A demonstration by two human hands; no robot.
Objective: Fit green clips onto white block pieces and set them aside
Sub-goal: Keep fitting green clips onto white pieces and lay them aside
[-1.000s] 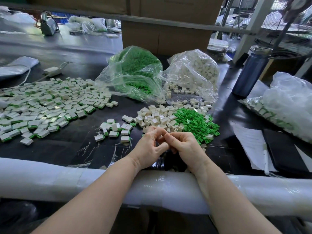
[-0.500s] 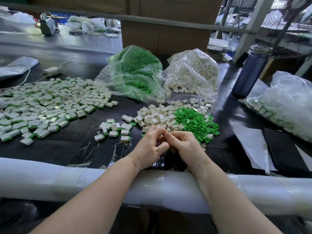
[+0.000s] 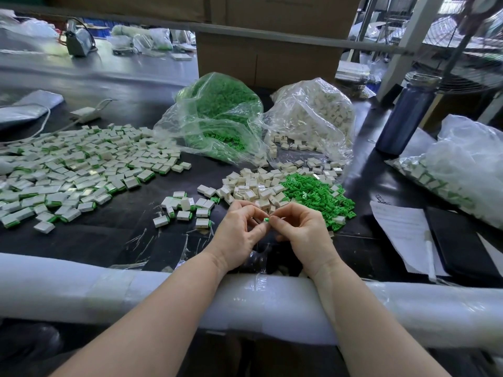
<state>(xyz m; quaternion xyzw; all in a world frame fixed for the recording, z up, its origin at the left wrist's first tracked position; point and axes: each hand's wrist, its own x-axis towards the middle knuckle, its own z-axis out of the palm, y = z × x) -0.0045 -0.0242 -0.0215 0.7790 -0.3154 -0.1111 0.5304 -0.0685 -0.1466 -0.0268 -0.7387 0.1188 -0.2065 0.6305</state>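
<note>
My left hand and my right hand meet fingertip to fingertip above the black table, close to its front edge. Between them a small green clip shows, pinched by my right fingers. My left fingers curl around a piece that is mostly hidden. Just beyond my hands lie a heap of loose white blocks and a heap of green clips. A small group of finished blocks with green ends lies to the left of my hands.
A wide spread of finished pieces covers the left of the table. Bags of green clips and white blocks stand behind. A dark bottle, another bag, papers and a pen are right. A padded rail runs along the front.
My hands have parted slightly and my fingertips have opened up, so a green clip now shows between them. Both hands stay in the same place.
</note>
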